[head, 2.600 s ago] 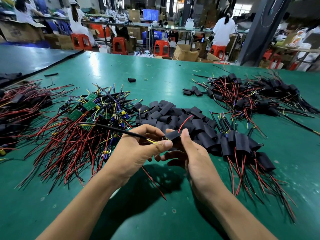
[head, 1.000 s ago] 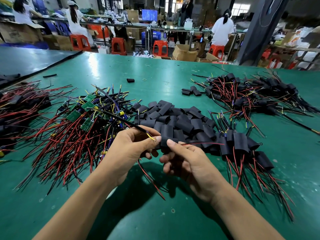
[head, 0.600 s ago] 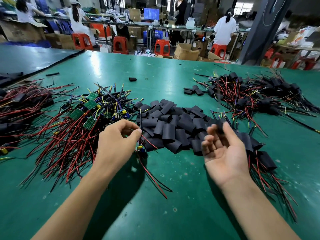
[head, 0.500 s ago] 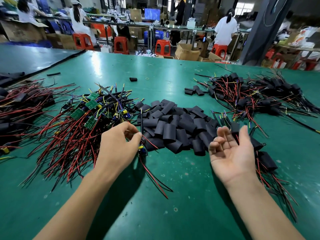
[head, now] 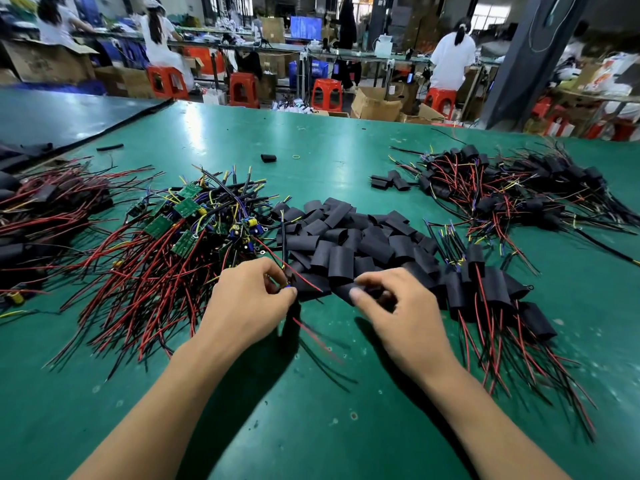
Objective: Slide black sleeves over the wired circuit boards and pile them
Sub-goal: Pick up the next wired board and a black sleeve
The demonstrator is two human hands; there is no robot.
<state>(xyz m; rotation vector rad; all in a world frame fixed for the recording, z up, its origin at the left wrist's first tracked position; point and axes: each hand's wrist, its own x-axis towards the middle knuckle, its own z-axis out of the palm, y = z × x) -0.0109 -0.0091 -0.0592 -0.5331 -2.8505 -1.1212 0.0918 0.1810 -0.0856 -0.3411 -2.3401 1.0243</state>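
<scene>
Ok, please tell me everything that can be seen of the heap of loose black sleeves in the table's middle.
The heap of sleeves is a loose mound of short, flattened matte black tubes, seemingly soft plastic, open-ended, lying criss-cross and overlapping on the green table. Left of it lie the bare wired boards, right of it the sleeved ones. At its near edge the right hand pinches one sleeve.
</scene>
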